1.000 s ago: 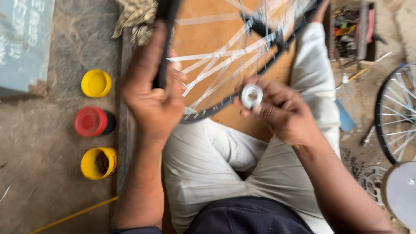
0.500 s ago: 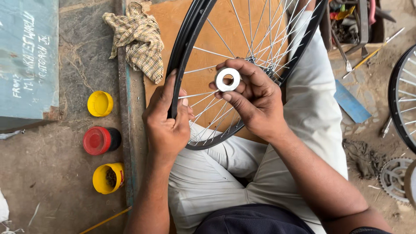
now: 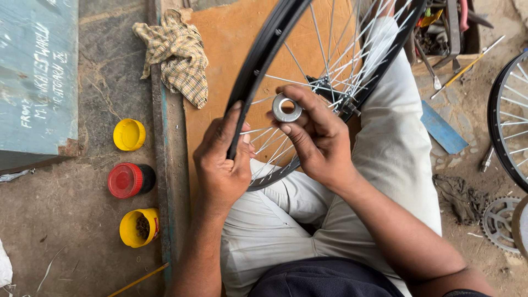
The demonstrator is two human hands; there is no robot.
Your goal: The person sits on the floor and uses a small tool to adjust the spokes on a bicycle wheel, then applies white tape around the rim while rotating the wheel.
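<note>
Left hand (image 3: 220, 165) has its grip closed around the black rim of a bicycle wheel (image 3: 264, 60), thumb on the near face and fingers curled behind it, so the wheel stands tilted across the person's lap. Right hand (image 3: 316, 137) is pinching a small silver metal ring (image 3: 287, 108) between thumb and fingertips, held up in front of the spokes, just beside the hub (image 3: 333, 91) and not touching it as far as I can see. Only one view here, the head camera looking straight down, so that's all there is to go on. Behind the wheel there's an orange board (image 3: 220, 71) lying on the ground, and the person's light-coloured trousers (image 3: 396, 165) fill the middle. A checked rag (image 3: 176, 52) sits crumpled at the board's upper left corner. Off to the left on the dirt floor are three little containers in a column: a yellow cap (image 3: 129, 135), a red-lidded jar (image 3: 127, 180) on its side, and an open yellow tub (image 3: 140, 227) with some dark bits inside. A blue-grey painted board (image 3: 36, 77) lies at far left. On the right edge you can see part of another spoked wheel (image 3: 509, 121), a toothed sprocket (image 3: 498, 217) low on the ground, and a box of tools (image 3: 445, 27) up top.
</note>
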